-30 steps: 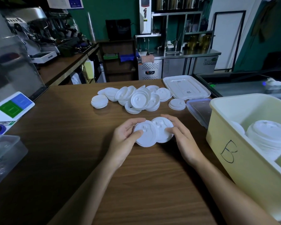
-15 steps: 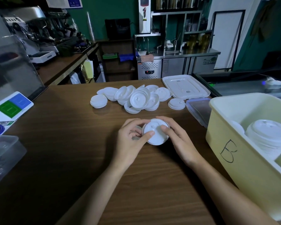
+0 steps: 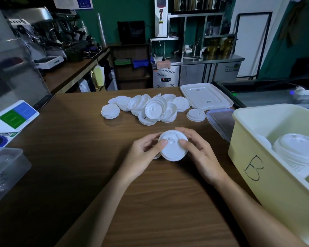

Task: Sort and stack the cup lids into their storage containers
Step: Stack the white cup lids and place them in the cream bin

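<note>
A small stack of white cup lids (image 3: 173, 148) sits between both my hands just above the wooden table (image 3: 78, 157). My left hand (image 3: 143, 155) grips its left side with the thumb on top. My right hand (image 3: 202, 154) grips its right side, thumb on the top lid. A loose pile of white lids (image 3: 150, 108) lies further back on the table. At the right stands a yellow bin marked B (image 3: 268, 175) with a tall stack of lids (image 3: 296, 152) inside.
A white tray lid (image 3: 206, 96) lies behind the pile. A clear box lid with blue clips (image 3: 221, 122) leans by the bin. A clear plastic container (image 3: 5, 172) stands at the left edge, with a card stand (image 3: 14, 115) behind it.
The two lids that lay side by side in my hands have been slid one over the other into a single stack. Both hands have closed in around it.
</note>
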